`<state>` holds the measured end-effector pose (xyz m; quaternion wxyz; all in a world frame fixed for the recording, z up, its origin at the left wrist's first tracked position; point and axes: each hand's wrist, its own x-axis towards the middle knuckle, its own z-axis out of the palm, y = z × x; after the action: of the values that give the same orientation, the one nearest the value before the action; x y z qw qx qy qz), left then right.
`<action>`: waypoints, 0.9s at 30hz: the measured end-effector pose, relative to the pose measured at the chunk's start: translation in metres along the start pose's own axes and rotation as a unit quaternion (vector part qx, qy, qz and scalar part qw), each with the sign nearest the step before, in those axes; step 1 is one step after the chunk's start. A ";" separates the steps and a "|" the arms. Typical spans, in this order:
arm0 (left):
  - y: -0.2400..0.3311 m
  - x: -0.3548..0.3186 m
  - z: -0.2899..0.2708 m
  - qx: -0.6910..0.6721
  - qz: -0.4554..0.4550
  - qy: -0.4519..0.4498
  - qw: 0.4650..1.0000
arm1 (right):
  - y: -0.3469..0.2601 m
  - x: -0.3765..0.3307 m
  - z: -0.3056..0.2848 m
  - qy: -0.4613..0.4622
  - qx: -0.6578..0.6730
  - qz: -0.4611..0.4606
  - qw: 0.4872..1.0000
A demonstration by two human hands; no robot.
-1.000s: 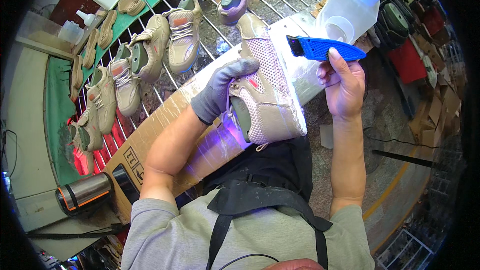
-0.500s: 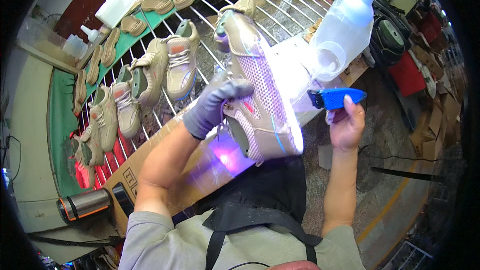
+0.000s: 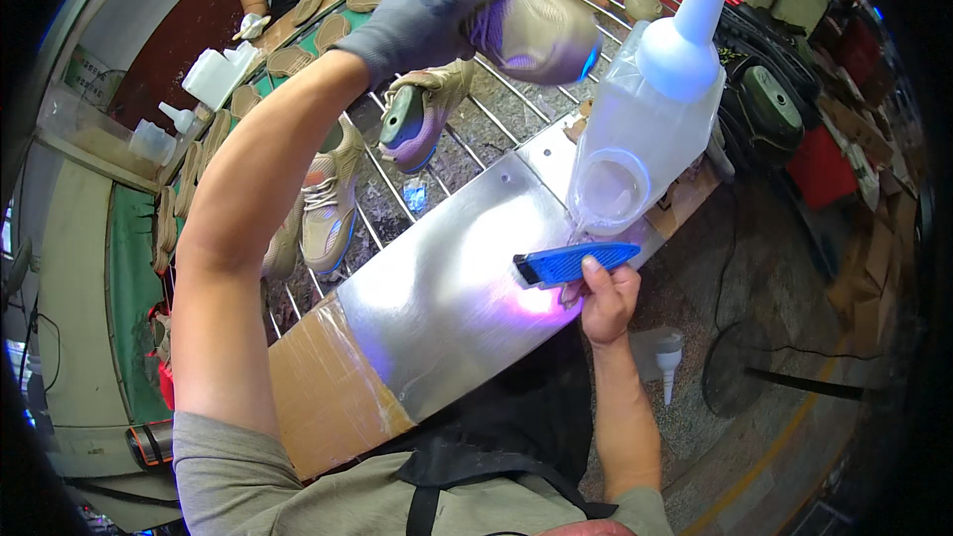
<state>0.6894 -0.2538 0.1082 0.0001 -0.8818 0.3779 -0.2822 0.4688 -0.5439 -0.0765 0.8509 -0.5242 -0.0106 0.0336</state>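
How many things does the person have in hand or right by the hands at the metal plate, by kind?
Shoe in the gloved left hand: 1, a beige shoe
Brush in the bare right hand: 1, a blue brush
Squeeze bottle on the metal plate: 1, a translucent bottle
Total: 3

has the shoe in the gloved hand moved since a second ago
Yes. The left hand has carried the shoe away from the metal plate, out over the wire rack.

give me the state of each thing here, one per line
left hand: gloved, grip on a shoe, arm stretched out
shoe: lifted over the wire rack
right hand: bare, holding the blue brush
squeeze bottle: upright, nozzle up
metal plate: lit purple near brush
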 end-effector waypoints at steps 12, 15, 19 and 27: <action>-0.055 0.075 0.166 0.203 0.188 -0.137 0.951 | 0.009 0.001 -0.009 -0.007 -0.246 -0.064 0.967; -0.054 0.092 0.201 0.213 0.188 -0.149 0.947 | 0.003 0.001 -0.012 -0.027 -0.299 -0.079 0.951; -0.050 0.109 0.236 0.227 0.186 -0.157 0.943 | 0.001 -0.009 -0.018 -0.041 -0.333 -0.072 0.939; -0.024 0.091 0.250 0.201 0.113 -0.059 0.971 | 0.013 -0.010 -0.018 0.006 -0.310 -0.096 0.946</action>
<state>0.8802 -0.3500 -0.0514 0.2314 -0.8306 0.4098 -0.2978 0.4595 -0.5548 -0.0955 0.6457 -0.7586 -0.0662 -0.0565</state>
